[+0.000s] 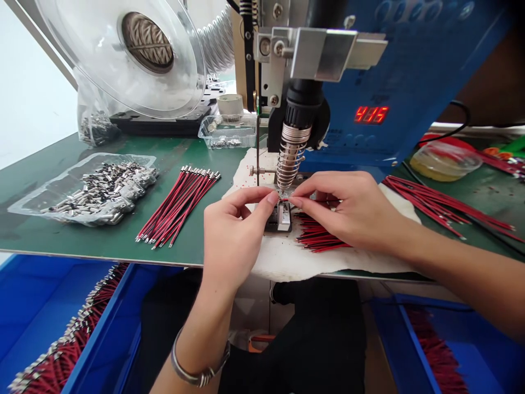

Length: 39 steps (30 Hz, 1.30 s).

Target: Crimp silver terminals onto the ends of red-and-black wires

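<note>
My left hand (235,230) is closed in a pinch at the left of a small metal fixture (284,216); what lies between its fingertips is too small to make out. From the right, my right hand (348,208) pinches a thin wire (292,199), with a bit of red showing at the fingertips over the fixture. The soldering iron (293,153), wrapped in a spring, points down just above both sets of fingertips. A bundle of red and black wires (318,234) lies under my right hand on a white cloth (283,262).
Left of my hands lie capped red and black wires (178,205) and a plastic tray (30,205) of metal caps. A clear fume hood (98,54) hangs above. Right stand a blue machine (410,65) and more wires (441,205). Blue bins (33,295) flank my legs.
</note>
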Motion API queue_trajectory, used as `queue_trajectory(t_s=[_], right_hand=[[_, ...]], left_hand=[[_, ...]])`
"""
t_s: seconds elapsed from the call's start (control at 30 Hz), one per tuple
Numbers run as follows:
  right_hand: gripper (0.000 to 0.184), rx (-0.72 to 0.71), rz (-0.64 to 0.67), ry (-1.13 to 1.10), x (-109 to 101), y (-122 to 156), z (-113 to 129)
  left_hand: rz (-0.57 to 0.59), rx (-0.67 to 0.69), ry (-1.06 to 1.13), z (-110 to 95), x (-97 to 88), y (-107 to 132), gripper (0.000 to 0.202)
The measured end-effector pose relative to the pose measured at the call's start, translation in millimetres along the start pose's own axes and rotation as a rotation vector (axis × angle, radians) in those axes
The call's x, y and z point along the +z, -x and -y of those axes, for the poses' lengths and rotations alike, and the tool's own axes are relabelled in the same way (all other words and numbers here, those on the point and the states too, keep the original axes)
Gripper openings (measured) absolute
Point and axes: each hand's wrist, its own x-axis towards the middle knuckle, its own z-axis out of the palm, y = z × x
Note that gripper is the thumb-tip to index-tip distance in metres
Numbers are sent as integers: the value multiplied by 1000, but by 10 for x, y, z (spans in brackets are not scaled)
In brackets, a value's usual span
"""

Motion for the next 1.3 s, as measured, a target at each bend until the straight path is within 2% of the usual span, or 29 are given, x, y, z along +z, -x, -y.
queue_trajectory(t_s=[0.37, 0.9, 1.3], right_hand=[[10, -12, -15, 1, 11, 6, 7], [13, 33, 31, 2, -6, 1, 18], [11, 12, 29, -14, 0, -8, 8]], left_hand=[[-26, -35, 9, -24, 3, 27, 18], [2, 25, -18, 7, -11, 17, 22], [8, 58, -73, -1, -13, 21, 22]])
